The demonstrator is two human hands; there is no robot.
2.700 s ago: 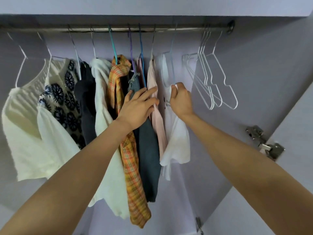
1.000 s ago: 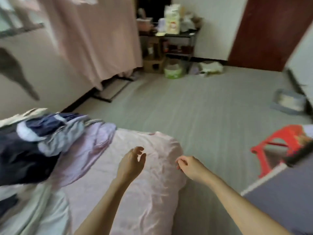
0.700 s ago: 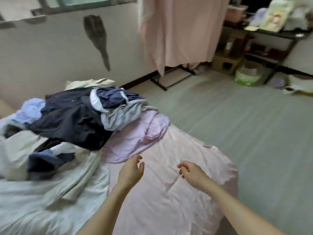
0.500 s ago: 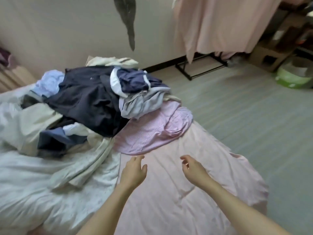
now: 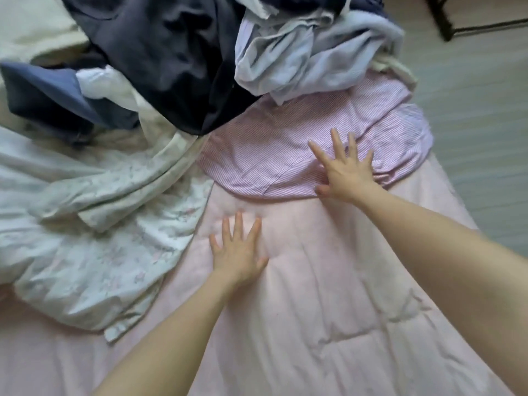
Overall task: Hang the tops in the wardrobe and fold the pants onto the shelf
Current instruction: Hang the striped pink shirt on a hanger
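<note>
A heap of clothes lies on the bed. A pink striped garment (image 5: 274, 150) spreads at the heap's near edge. Behind it are a dark navy garment (image 5: 171, 58), a pale blue-grey garment (image 5: 308, 55), a blue piece (image 5: 43, 95) and a white floral garment (image 5: 108, 224). My right hand (image 5: 344, 171) lies with spread, straight fingers on the near edge of the pink striped garment. My left hand (image 5: 237, 252) hovers or rests flat on the pink bed cover (image 5: 328, 310) just in front of the heap, fingers spread, holding nothing.
A cream blanket (image 5: 31, 27) lies at the far left. The grey striped floor (image 5: 480, 115) runs along the bed's right side, and a black rack foot (image 5: 445, 27) stands at the top right. The wardrobe is out of view.
I turned from the wardrobe rail to the bed and leaned in over the clothes heap. My right hand reached forward onto the pink striped garment; my left hand dropped toward the bed cover.
</note>
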